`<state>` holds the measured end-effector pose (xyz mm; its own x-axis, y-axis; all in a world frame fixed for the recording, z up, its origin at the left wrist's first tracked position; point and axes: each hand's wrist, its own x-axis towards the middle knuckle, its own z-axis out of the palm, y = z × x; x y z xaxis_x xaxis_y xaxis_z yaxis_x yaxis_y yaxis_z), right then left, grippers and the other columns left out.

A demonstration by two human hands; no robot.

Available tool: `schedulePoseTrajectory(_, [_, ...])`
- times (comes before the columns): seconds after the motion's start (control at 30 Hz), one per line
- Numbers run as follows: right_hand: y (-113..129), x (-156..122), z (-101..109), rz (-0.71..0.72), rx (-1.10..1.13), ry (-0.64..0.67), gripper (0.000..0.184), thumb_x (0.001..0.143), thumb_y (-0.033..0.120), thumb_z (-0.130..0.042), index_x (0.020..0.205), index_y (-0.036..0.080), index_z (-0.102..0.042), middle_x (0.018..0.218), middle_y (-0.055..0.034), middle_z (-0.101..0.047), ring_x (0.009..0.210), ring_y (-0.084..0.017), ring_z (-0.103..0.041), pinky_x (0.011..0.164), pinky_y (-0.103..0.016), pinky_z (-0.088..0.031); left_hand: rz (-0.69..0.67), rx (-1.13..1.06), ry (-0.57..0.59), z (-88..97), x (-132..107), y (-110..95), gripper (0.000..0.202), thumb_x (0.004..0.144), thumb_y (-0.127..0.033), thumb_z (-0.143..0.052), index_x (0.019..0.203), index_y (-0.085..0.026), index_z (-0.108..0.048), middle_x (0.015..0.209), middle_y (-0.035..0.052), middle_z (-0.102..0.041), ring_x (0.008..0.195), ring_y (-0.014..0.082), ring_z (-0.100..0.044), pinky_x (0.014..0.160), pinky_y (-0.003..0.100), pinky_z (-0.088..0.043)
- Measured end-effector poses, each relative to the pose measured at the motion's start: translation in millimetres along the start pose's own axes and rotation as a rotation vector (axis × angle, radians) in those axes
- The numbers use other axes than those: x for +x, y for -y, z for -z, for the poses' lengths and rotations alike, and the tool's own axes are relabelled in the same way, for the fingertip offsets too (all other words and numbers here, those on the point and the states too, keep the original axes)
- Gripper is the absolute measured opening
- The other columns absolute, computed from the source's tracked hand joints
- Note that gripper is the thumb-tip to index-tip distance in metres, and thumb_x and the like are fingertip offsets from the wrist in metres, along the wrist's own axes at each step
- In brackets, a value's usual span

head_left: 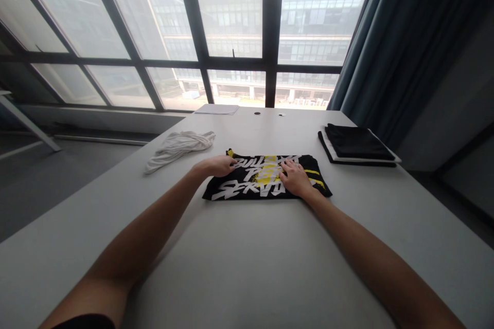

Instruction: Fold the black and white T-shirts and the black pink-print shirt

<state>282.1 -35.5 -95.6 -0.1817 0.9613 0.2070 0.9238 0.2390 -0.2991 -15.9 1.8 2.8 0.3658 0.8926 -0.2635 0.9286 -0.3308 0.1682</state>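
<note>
A folded black T-shirt (262, 191) with large white lettering and yellow patches lies flat on the white table, in the middle of the view. At its left edge is my left hand (219, 166), its fingers closed on the cloth near the far left corner. A small yellow bit shows just beyond those fingertips. My right hand (297, 179) rests palm down on the right part of the print, with the fingers spread and nothing gripped. Part of the lettering is covered by that hand.
A crumpled white cloth (180, 148) lies to the left on the table (247, 257). On the right sits a stack of folded black and white garments (358, 144). Papers (216, 109) lie at the far edge, before the windows. A dark blue curtain (382, 36) hangs at right.
</note>
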Motion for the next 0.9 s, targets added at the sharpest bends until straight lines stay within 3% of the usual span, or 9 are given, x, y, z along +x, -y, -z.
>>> schedulePoseTrajectory(0.13, [0,0,0,0.003,-0.002,0.002,0.053,0.098,0.037,-0.044,0.145,0.013,-0.05,0.158,-0.016,-0.037,0.148,-0.029,-0.03,0.12,-0.051,-0.02,-0.002,0.06,0.035,-2.8,-1,3,0.046,0.087,-0.026,-0.053,0.13,-0.013,-0.064,0.134,0.0177,-0.063,0.122,0.0317,-0.058,0.103,0.038,-0.042])
schedulePoseTrajectory(0.33, [0,0,-2,0.011,0.021,-0.017,0.052,0.097,0.036,-0.046,0.144,0.013,-0.052,0.157,-0.0166,-0.038,0.147,-0.029,-0.031,0.119,-0.052,-0.02,-0.005,0.105,0.031,-0.8,-1,5,0.037,0.085,-0.015,-0.051,0.114,-0.009,-0.073,0.119,0.0191,-0.07,0.11,0.0311,-0.065,0.096,0.036,-0.048])
schedulePoseTrajectory(0.47, [-2,2,4,-0.022,0.119,-0.065,0.047,0.098,0.039,-0.046,0.137,0.015,-0.059,0.152,-0.0161,-0.046,0.144,-0.028,-0.038,0.119,-0.049,-0.025,-0.011,0.114,-0.053,6.3,-7,-2,0.038,0.086,-0.016,-0.053,0.119,-0.013,-0.071,0.122,0.0166,-0.069,0.118,0.03,-0.062,0.102,0.034,-0.046])
schedulePoseTrajectory(0.6, [5,3,18,0.018,0.305,-0.299,0.038,0.095,0.032,-0.05,0.124,0.016,-0.068,0.139,-0.0144,-0.06,0.133,-0.026,-0.05,0.116,-0.043,-0.032,-0.031,0.087,-0.183,13.3,-16,-16,0.047,0.089,-0.025,-0.056,0.135,-0.016,-0.062,0.135,0.0138,-0.062,0.129,0.0291,-0.054,0.111,0.034,-0.038])
schedulePoseTrajectory(0.67, [16,2,24,0.082,0.503,-0.327,0.034,0.093,0.03,-0.051,0.116,0.016,-0.072,0.129,-0.0129,-0.067,0.124,-0.025,-0.058,0.11,-0.041,-0.041,-0.062,-0.005,-0.264,14.4,-20,-27,0.05,0.09,-0.029,-0.057,0.139,-0.017,-0.059,0.139,0.0132,-0.06,0.13,0.0289,-0.054,0.112,0.034,-0.037])
schedulePoseTrajectory(0.77, [39,-2,26,0.105,0.917,-0.115,0.034,0.094,0.039,-0.052,0.114,0.019,-0.071,0.118,-0.0097,-0.071,0.108,-0.024,-0.066,0.089,-0.037,-0.056,-0.141,-0.294,-0.321,9.1,-24,-47,0.054,0.091,-0.033,-0.06,0.143,-0.02,-0.056,0.141,0.0103,-0.059,0.126,0.0291,-0.056,0.11,0.036,-0.041])
schedulePoseTrajectory(0.83, [52,-7,23,0.066,1.161,0.062,0.041,0.093,0.05,-0.053,0.117,0.021,-0.068,0.116,-0.0077,-0.07,0.099,-0.022,-0.069,0.077,-0.033,-0.059,-0.233,-0.587,-0.247,-0.5,-25,-61,0.063,0.091,-0.036,-0.062,0.151,-0.024,-0.046,0.144,0.0094,-0.056,0.114,0.0276,-0.063,0.099,0.037,-0.05])
schedulePoseTrajectory(0.9, [59,-11,17,-0.015,1.289,0.15,0.049,0.091,0.061,-0.052,0.115,0.021,-0.066,0.108,-0.0063,-0.071,0.09,-0.021,-0.07,0.068,-0.03,-0.059,-0.327,-0.868,-0.126,-13.9,-23,-72,0.077,0.091,-0.037,-0.065,0.158,-0.031,-0.029,0.149,0.0107,-0.05,0.095,0.0223,-0.069,0.082,0.035,-0.058])
